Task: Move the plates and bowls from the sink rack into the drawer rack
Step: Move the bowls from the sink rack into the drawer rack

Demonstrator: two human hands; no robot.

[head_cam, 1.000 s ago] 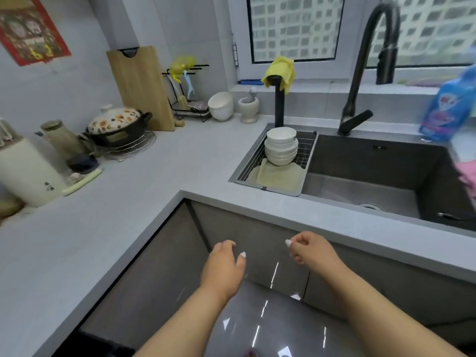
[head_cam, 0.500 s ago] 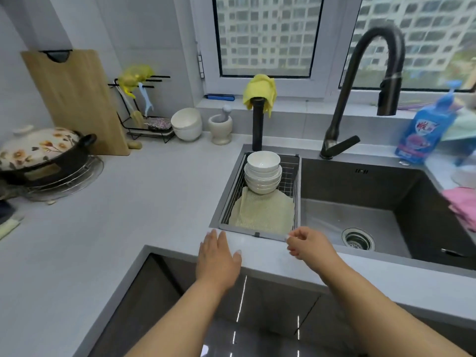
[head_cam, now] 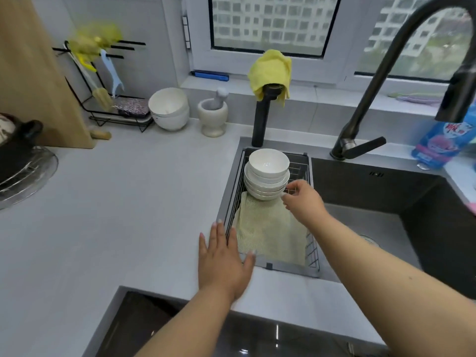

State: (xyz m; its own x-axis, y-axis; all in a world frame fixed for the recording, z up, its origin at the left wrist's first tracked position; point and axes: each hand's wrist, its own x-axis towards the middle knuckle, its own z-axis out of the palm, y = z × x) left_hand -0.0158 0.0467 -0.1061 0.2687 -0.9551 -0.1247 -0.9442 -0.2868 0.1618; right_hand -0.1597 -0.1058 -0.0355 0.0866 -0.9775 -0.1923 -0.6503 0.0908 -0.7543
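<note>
We saw the stack of white bowls [head_cam: 267,176] sitting at the far end of the sink rack [head_cam: 312,249], on a pale green cloth [head_cam: 270,233]. The right hand [head_cam: 301,200] reached its loosely curled fingers to the stack's lower right rim, holding nothing yet, likely to lift from beneath. The left hand [head_cam: 223,258] lay flat and spread on the surface [head_cam: 128,202] at the rack's near left corner, probably steadying. The black tap post [head_cam: 260,119] stood just behind; no plates or drawer rack showed.

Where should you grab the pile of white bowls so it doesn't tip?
Probably low down: take the bottom dish of the stack of bowls under its rim, one hand on each side. The right hand is already at its right edge. The stack is tall and narrows upward, so a top grip lifts just one bowl.
</note>
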